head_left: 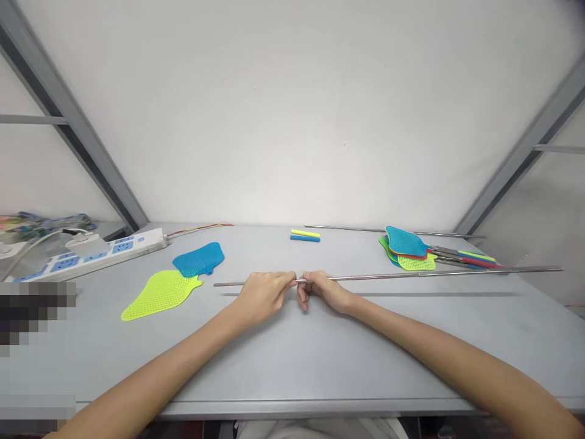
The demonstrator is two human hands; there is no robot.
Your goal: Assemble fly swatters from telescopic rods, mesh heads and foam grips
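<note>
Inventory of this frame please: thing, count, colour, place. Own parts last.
Held rod: 1, silver, in both hands
Back rod: 1, silver, back right
Yellow-green mesh paddle: 1, left
Blue mesh paddle: 1, left
Short sticks: 2, yellow and blue, back centre
Swatter pile: several, exact count unclear, blue/red/green/yellow, right
Power strip: 1, white and blue, left
Plug: 1, white, on strip
Clutter: uncountable, multicoloured, far left
Table: 1, grey, beneath
Frame posts: 2, grey, both sides
Wall: 1, white, behind
Left hand, right hand: bare, centre
</note>
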